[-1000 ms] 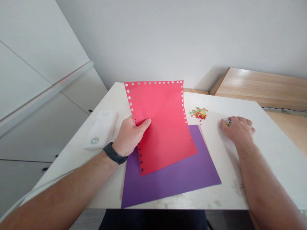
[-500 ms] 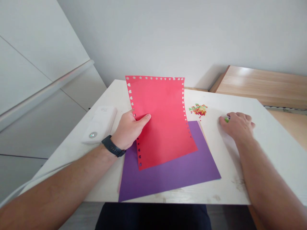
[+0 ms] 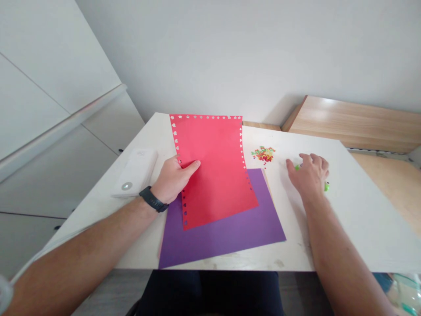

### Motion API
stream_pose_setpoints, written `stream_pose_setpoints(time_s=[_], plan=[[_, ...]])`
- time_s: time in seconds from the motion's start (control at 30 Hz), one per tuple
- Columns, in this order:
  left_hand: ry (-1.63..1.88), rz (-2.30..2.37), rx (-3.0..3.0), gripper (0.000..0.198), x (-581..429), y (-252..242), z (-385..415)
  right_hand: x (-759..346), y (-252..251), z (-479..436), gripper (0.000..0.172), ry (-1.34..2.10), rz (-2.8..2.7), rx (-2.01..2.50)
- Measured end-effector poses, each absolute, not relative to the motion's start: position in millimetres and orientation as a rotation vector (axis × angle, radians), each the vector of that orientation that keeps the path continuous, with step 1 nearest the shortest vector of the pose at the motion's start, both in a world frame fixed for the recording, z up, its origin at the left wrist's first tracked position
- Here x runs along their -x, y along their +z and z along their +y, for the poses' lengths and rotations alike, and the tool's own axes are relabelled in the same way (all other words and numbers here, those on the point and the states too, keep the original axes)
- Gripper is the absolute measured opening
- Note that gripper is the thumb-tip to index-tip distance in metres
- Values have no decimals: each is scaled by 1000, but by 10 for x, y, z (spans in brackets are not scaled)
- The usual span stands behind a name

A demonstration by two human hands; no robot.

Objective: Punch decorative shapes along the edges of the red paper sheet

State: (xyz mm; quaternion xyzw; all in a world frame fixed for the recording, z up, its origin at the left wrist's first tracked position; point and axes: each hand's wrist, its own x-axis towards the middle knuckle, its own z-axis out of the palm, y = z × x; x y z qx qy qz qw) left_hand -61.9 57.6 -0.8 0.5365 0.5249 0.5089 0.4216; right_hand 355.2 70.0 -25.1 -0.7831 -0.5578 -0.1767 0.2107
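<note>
My left hand (image 3: 174, 177), wearing a dark wristband, is closed on the left edge of a red sheet of paper (image 3: 217, 162), thumb on its face. Star and heart cutouts line the sheet's top and sides. Under it lies purple paper (image 3: 226, 245) with edges of other sheets peeking out. My right hand (image 3: 307, 173) is open over the table's right part, thumb and fingers apart. A small green object (image 3: 297, 167) shows between thumb and forefinger, partly hidden. Another green piece (image 3: 326, 186) with a dark spot lies just right of that hand.
A heap of small coloured paper cutouts (image 3: 264, 153) lies between the sheet and my right hand. At the left of the white table (image 3: 355, 219) rests a white box-shaped device (image 3: 136, 173). A wooden board (image 3: 355, 125) stands behind at right, white cabinets (image 3: 36, 131) at left.
My right hand has opened its fingers, and a second green piece shows beside it. My left hand still holds the red sheet. The whole view has shifted slightly.
</note>
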Motion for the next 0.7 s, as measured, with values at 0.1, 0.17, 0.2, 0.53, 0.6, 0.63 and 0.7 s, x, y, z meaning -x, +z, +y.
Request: stream_pose_setpoints(time_s=[0.1, 0.17, 0.2, 0.53, 0.6, 0.63, 0.7], plan=[[1310, 1324, -1328, 42, 615, -17, 599, -3377, -254, 662, 52, -522, -1606, 1987], [1331, 1309, -1334, 41, 610, -14, 609, -3298, -255, 651, 47, -538, -1658, 1867], [1337, 1297, -1343, 40, 607, -13, 611, -3278, -256, 651, 46, -542, -1676, 1820], [1315, 1299, -1456, 34, 568, 11, 546, -3429, -253, 622, 42, -601, -1672, 1680], [1258, 1316, -1477, 35, 566, 55, 506, -3433, -263, 590, 44, -605, -1683, 1673], [1226, 1318, -1496, 36, 564, 81, 483, -3432, -269, 574, 43, -592, -1689, 1670], [1147, 1342, -1534, 33, 554, 131, 434, -3426, -278, 542, 42, -556, -1724, 1668]])
